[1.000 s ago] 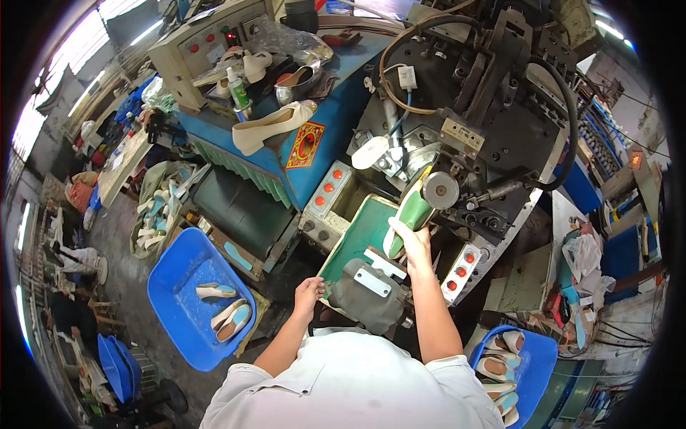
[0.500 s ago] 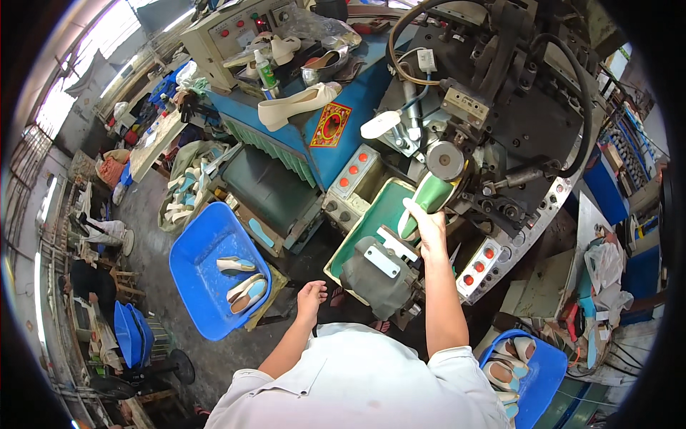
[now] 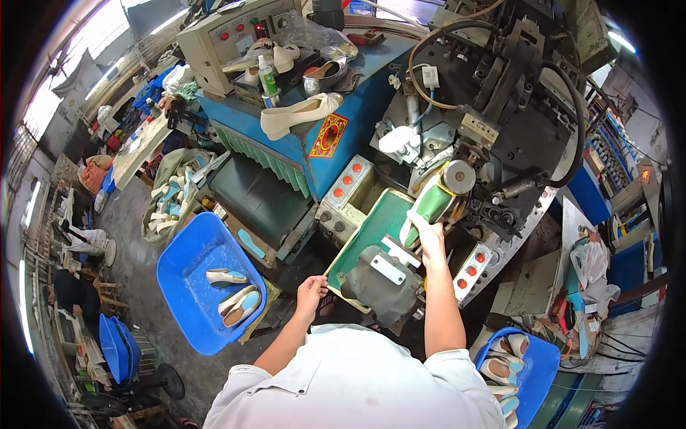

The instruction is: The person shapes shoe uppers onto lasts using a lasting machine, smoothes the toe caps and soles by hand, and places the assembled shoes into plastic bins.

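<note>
**Right hand on green shoe last at machine, left hand at tray corner**

Head view only:
- Right hand (image 3: 426,232) is wrapped around the lower end of a green shoe last (image 3: 431,207), which sits tilted up against the dark machine head (image 3: 500,136), just below a round grey disc (image 3: 458,176). Fingertips are hidden behind the last, so grip depth is unclear.
- Left hand (image 3: 311,289) is loosely curled at the near corner of the green tray (image 3: 371,229). Touching the rim or just beside it: can't tell. Nothing visibly held.
- Grey cover with a white plate (image 3: 382,282) sits between the forearms and hides the tray's near edge.
- Blue bin (image 3: 187,266) to the left, holding pale shoes (image 3: 236,304). A second blue bin (image 3: 539,368) at lower right is partly cut off by the person's shoulder.
- Cream shoe (image 3: 296,114) lies on the blue cabinet top (image 3: 364,79).
- Far-left floor clutter is too warped by the lens to identify.
</note>
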